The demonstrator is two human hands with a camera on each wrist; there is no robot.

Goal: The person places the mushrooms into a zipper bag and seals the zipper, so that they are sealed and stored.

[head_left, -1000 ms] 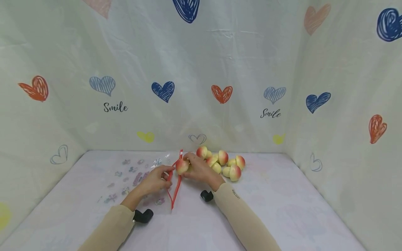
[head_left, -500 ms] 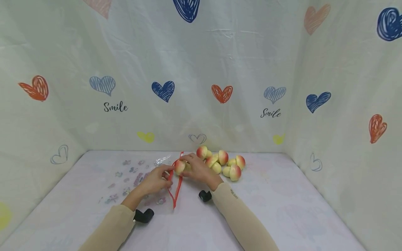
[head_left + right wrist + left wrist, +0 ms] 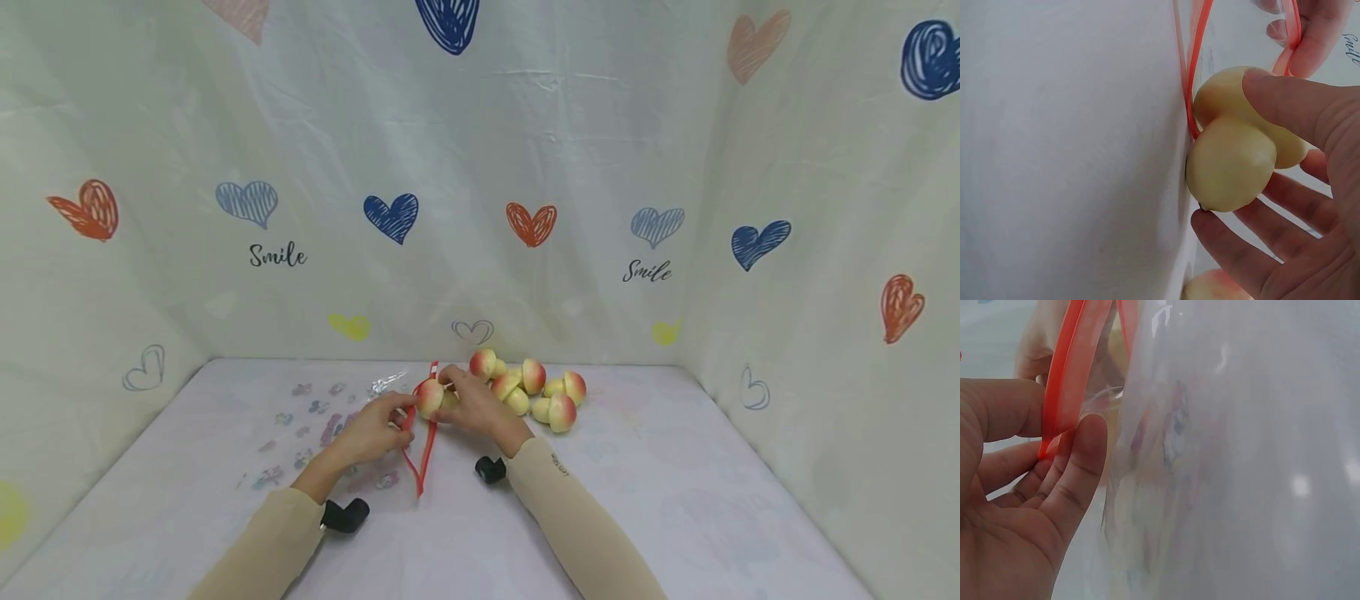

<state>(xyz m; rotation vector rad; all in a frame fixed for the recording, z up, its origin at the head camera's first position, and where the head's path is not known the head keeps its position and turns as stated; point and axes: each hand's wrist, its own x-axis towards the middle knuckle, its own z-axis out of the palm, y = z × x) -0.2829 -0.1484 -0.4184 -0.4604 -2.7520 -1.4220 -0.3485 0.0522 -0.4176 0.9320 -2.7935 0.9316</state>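
A clear plastic zip bag (image 3: 1222, 462) with a red edge (image 3: 424, 462) and printed patterns lies on the table, its mouth spread apart. My left hand (image 3: 375, 431) pinches the red edge on the left side, between thumb and fingers in the left wrist view. At the mouth, my right hand (image 3: 482, 406) holds a toy mushroom (image 3: 1232, 165) with a pale yellow stem and a red-yellow cap (image 3: 428, 398). The cap points into the bag and sits between the red edges. In the right wrist view, the thumb (image 3: 1291, 103) presses on the mushroom from one side, with fingers on the other.
Several similar toy mushrooms (image 3: 560, 412) lie grouped to the right of my right hand, near the table's back edge. A patterned curtain (image 3: 465, 142) hangs behind the table (image 3: 675, 483). Black devices (image 3: 347, 516) stick out at both wrists.
The mushroom has shifted slightly left into the bag's mouth with my right hand. The near end of the red edge has moved a little right. My left hand keeps its pinch.
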